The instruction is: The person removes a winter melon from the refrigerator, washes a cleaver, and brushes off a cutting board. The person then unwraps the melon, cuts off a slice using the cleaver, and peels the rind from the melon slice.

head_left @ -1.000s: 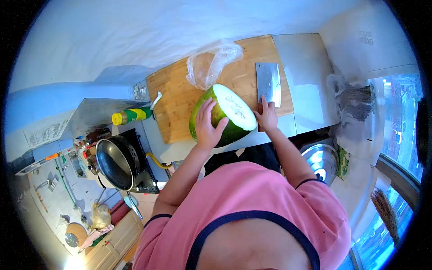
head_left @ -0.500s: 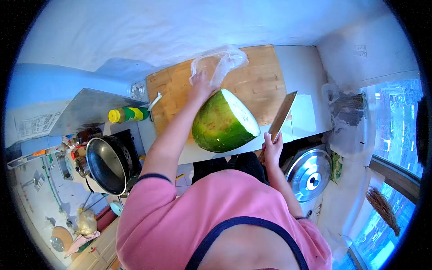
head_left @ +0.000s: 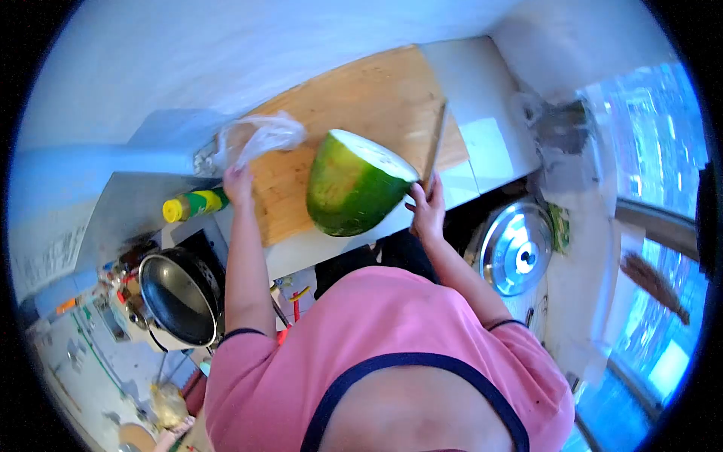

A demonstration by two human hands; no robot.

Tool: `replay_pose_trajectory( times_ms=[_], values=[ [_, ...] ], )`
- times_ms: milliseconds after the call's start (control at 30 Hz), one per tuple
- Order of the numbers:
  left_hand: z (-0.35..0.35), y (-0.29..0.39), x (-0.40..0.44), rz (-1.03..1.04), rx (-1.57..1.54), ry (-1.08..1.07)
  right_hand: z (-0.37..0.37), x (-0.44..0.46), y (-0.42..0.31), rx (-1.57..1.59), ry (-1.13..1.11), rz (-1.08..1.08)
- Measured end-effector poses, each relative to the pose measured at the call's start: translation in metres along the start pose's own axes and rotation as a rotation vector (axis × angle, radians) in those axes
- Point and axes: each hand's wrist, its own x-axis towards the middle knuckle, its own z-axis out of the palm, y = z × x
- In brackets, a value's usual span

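A large green melon point(head_left: 350, 188), cut flat on one side with white flesh showing, rests at the near edge of the wooden cutting board point(head_left: 369, 94). My right hand point(head_left: 428, 207) is wrapped round the handle of a cleaver point(head_left: 437, 143), just right of the melon, its blade seen nearly edge-on and pointing away from me. At the board's left end my left hand point(head_left: 238, 183) grips the near part of a clear plastic bag point(head_left: 263, 135), which hangs over the board's corner.
A yellow-green bottle point(head_left: 194, 205) lies left of the board. Farther left, a black pan point(head_left: 179, 300) sits on the stove. A round metal lid point(head_left: 516, 248) is at the right, below the counter point(head_left: 489, 143). A brush point(head_left: 655, 286) is by the window.
The cleaver has been picked up off the board by my right hand. My left hand has left the melon, taken hold of the plastic bag and moved it to the left.
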Motion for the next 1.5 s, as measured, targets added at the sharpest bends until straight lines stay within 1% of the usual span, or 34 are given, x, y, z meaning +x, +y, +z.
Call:
replay_pose_trajectory(
  times_ms=[67,133,200,267,333,400,467,500,533,600,633,667,700,733,767,867,933,1000,1033,1067,1133,1167,1200,1233,1267,1333,1367,1400,1467,1500],
  values=[
    [-0.002,0.022,-0.043,-0.018,-0.042,0.202,0.000,0.007,-0.001,-0.039,-0.033,-0.047],
    [-0.011,0.014,-0.065,0.273,0.509,0.245,0.005,0.013,-0.001,-0.110,-0.041,-0.134],
    [0.020,0.071,-0.155,0.340,0.431,-0.112,0.009,0.014,-0.011,-0.214,-0.044,-0.092],
    [0.055,0.077,-0.222,0.469,0.445,-0.319,0.008,0.018,-0.006,-0.181,-0.045,-0.106],
    [0.090,0.064,-0.260,0.520,0.388,-0.481,0.007,0.022,-0.007,-0.174,-0.075,-0.083],
    [0.124,0.087,-0.290,0.806,0.823,-0.247,-0.002,0.026,-0.014,-0.172,-0.109,-0.144],
    [0.141,0.098,-0.285,0.907,0.891,-0.244,-0.015,0.036,-0.027,-0.272,-0.104,-0.130],
    [0.148,0.106,-0.286,0.907,0.935,-0.264,-0.025,0.037,-0.035,-0.267,-0.137,-0.227],
    [0.156,0.109,-0.282,0.949,0.961,-0.293,-0.035,0.036,-0.046,-0.262,-0.166,-0.325],
    [0.165,0.118,-0.278,0.956,0.944,-0.375,-0.049,0.033,-0.071,-0.268,-0.100,-0.595],
    [0.166,0.118,-0.273,0.964,0.936,-0.364,-0.056,0.034,-0.081,-0.349,-0.108,-0.693],
    [0.163,0.116,-0.267,0.997,0.910,-0.412,-0.063,0.036,-0.089,-0.419,-0.122,-0.633],
    [0.159,0.114,-0.262,1.029,0.890,-0.465,-0.064,0.039,-0.098,-0.403,-0.154,-0.464],
    [0.152,0.115,-0.261,1.030,0.899,-0.470,-0.063,0.033,-0.112,-0.382,-0.183,-0.283],
    [0.147,0.115,-0.261,1.048,0.882,-0.489,-0.057,0.023,-0.127,-0.494,-0.106,-0.175],
    [0.142,0.108,-0.255,1.072,0.812,-0.488,-0.048,-0.001,-0.132,-0.527,-0.117,-0.153],
    [0.137,0.106,-0.247,1.082,0.770,-0.490,-0.052,0.002,-0.117,-0.570,-0.129,-0.172],
    [0.136,0.112,-0.227,0.934,0.700,-0.559,-0.055,0.016,-0.086,-0.515,-0.106,-0.145],
    [0.134,0.109,-0.212,0.838,0.661,-0.585,-0.050,0.026,-0.075,-0.433,-0.087,-0.116],
    [0.135,0.111,-0.197,0.740,0.534,-0.619,-0.042,0.034,-0.064,-0.432,-0.088,-0.118],
    [0.129,0.124,-0.169,0.554,0.462,-0.670,-0.021,0.057,-0.045,-0.162,0.039,-0.033],
    [0.129,0.124,-0.153,0.442,0.393,-0.697,-0.014,0.070,-0.037,-0.179,0.013,-0.011],
    [0.126,0.125,-0.139,0.332,0.330,-0.724,0.000,0.080,-0.026,-0.078,0.015,-0.051],
    [0.123,0.127,-0.126,0.314,0.280,-0.738,0.015,0.087,-0.021,-0.032,0.013,-0.074],
    [0.121,0.126,-0.109,0.328,0.292,-0.736,0.031,0.095,-0.016,0.017,0.014,-0.100],
    [0.114,0.123,-0.080,0.172,0.135,-0.772,0.061,0.110,0.000,0.076,0.026,-0.123],
    [0.110,0.127,-0.073,0.103,0.176,-0.755,0.077,0.121,0.012,0.120,0.032,-0.123],
    [0.109,0.127,-0.071,0.110,0.185,-0.754,0.091,0.132,0.023,0.161,0.038,-0.123],
    [0.105,0.135,-0.079,-0.218,0.094,-0.592,0.113,0.132,0.012,0.193,0.016,-0.122],
    [0.103,0.141,-0.087,-0.050,0.132,-0.700,0.119,0.130,0.005,0.213,0.031,-0.117]
  ],
)
